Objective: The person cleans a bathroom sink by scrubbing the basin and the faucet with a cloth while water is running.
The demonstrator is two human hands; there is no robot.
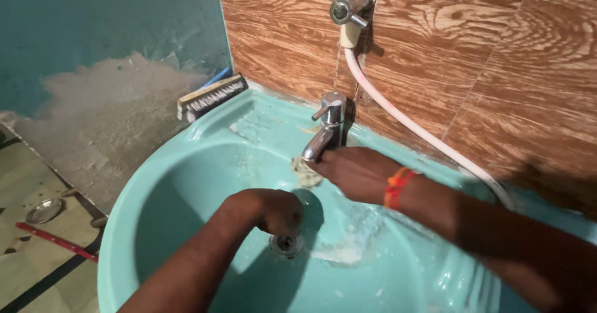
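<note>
My left hand [273, 208] is curled shut low in the turquoise basin [186, 182], knuckles just above the metal drain [286, 244]; whether it holds anything I cannot tell. My right hand [354, 171], orange band [396, 187] at the wrist, presses a pale cloth [305, 171] against the base of the chrome tap [326, 126], fingers closed over it. White foam [341, 252] lies right of the drain. Scrub brush [211, 96] rests on the basin's back rim. White hose [423, 133] runs down the wood-grain wall from the upper valve [349, 8]

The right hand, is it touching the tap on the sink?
Touching. The head view shows the right hand pressing a small cloth against the tap spout, its fingers meeting the metal.
</note>
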